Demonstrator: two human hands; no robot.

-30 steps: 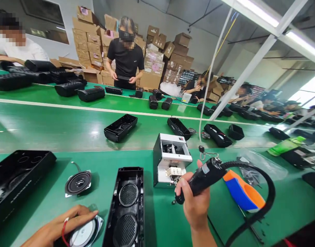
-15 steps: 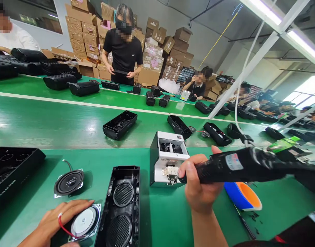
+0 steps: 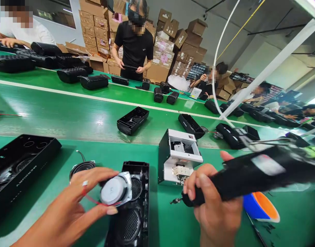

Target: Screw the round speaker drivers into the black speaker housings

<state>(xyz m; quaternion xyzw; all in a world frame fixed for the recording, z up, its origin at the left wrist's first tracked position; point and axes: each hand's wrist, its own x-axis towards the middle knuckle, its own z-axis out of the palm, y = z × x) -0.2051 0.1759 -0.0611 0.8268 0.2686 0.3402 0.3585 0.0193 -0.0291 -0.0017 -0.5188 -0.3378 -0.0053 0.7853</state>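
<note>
Speaker [image 3: 113,190] held over open box's [image 3: 146,212] left side

Viewing remotely, I note left hand [image 3: 72,202] pinching it by opposite edges, probably to keep its front free. White back faces up; no clear long axis. The box's own length runs toward the desk's [image 3: 170,223] far edge. Right hand [image 3: 216,206] wraps a screwdriver [image 3: 237,176], bit toward the box.

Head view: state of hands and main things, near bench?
left hand: gripping red-wired speaker
right hand: wrapped around screwdriver
red-wired speaker: held, back side up
screwdriver: held, running unclear
middle housing: open
left housing: open
second speaker: partly hidden by left hand
white machine: upright, power unclear
</note>
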